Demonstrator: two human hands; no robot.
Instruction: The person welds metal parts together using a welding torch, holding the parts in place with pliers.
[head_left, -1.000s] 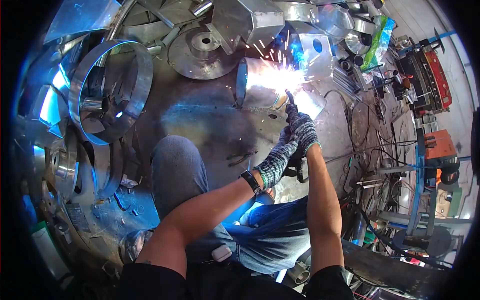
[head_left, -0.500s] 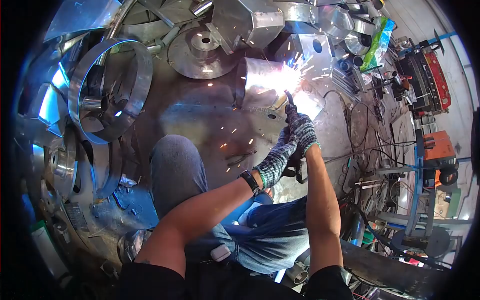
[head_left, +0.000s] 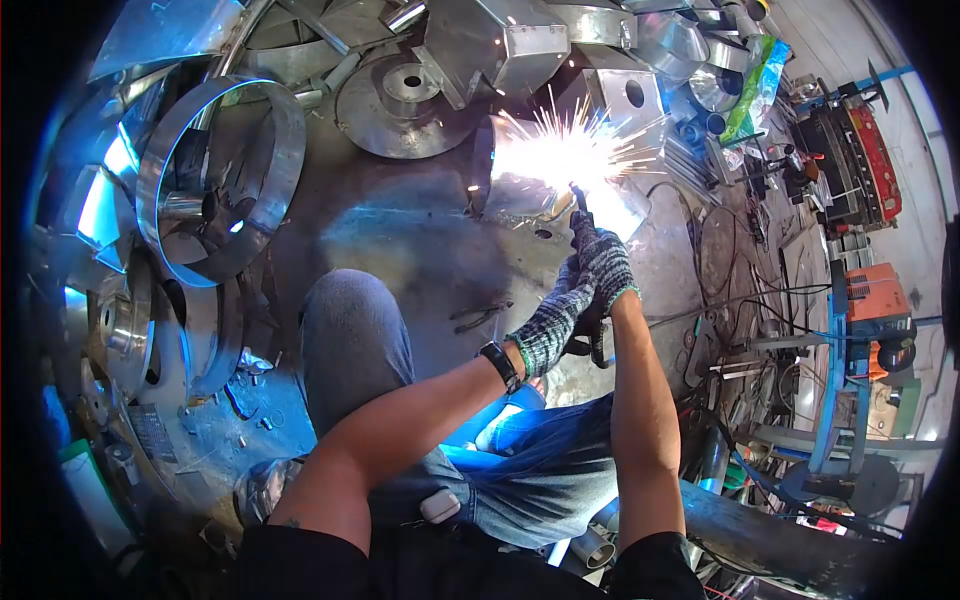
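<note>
Both of my hands wear grey knit gloves and are wrapped round a dark welding torch [head_left: 580,215]. My right hand [head_left: 608,268] grips it nearer the tip. Just behind and to its left, my left hand [head_left: 555,318] closes on the torch and against the right hand; a dark band circles that wrist. At the torch tip a white arc glares and throws sparks over a metal cylinder [head_left: 484,170] lying on its side. The glare hides the exact point of contact and much of the cylinder's right part.
A large metal ring [head_left: 290,150] stands at left, and a round flanged disc [head_left: 385,125] lies beyond the cylinder. Pliers-like tools [head_left: 482,316] rest on the floor near my knee [head_left: 355,310]. An orange machine [head_left: 876,292] and cables are at right.
The sparks now fan out wider around the arc, and fewer fly toward my knee. The blue light on the floor and my trousers is brighter. My hands have hardly moved.
</note>
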